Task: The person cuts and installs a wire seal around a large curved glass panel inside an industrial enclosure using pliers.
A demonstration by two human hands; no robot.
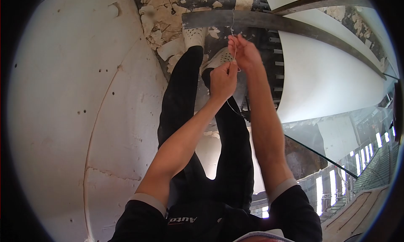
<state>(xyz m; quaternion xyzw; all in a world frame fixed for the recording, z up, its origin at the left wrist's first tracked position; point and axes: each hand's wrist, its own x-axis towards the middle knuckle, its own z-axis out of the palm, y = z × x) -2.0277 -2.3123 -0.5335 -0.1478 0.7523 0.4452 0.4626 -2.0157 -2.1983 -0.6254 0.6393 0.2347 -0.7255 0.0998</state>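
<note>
A thin, pale wire (232, 23) runs taut from the hands up across a dark metal strip (210, 19) at the far edge of the flaking floor (162, 14). The left hand (223, 80) is raised with its fingers pinched shut on the wire. Just beyond it, the right hand (245, 52) pinches the same wire, thumb against fingertips. Both forearms stretch out above the white shoes (194, 36).

A pale plastered wall (63, 115) fills the left side, pocked with small holes and thin cracks (one runs in a long curve). At the top the floor (164, 14) is flaking and chipped, crossed by a dark metal bar (210, 19). To the right a white curved panel (320, 73) catches daylight, wooden planks (357, 212) below it.
</note>
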